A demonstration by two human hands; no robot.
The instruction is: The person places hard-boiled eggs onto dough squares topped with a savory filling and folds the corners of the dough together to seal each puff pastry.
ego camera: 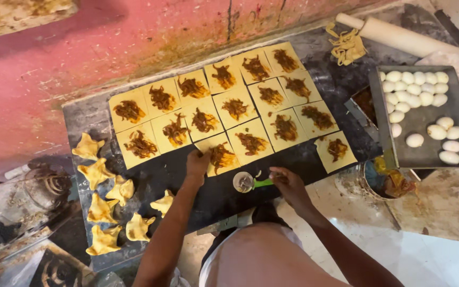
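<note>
Left hand: the left hand (197,163) rests on the near left corner of a filled dough square (218,155), fingers bent down onto the dough edge, pinching or pressing it; whether the corner is lifted cannot be told.
Right hand: the right hand (289,183) closes its fingertips on the green handle of a small wheel cutter (246,182), which lies flat on the dark slab (187,178) just near the touched square.
Touched square: it sits in the nearest row of the grid, brown shredded filling heaped at its middle, unfolded.
Grid: more filled squares (236,108) lie edge to edge in rows slanting from far right to near left; one filled square (336,151) lies apart at the right end.
Folded pieces: folded pastries (102,208) are scattered on the left and near part of the slab, well apart from both hands.
Right side: a grey tray (426,154) holds peeled boiled eggs (414,90), partly over a bowl (386,183) with remains of filling.
Far right: a wooden rolling pin (399,36) lies beside a heap of dough trimmings (346,47).
Far side: a pink wall (134,37) borders the slab.
In the way: nothing lies between the hands and the square; the cutter is just to its right.
</note>
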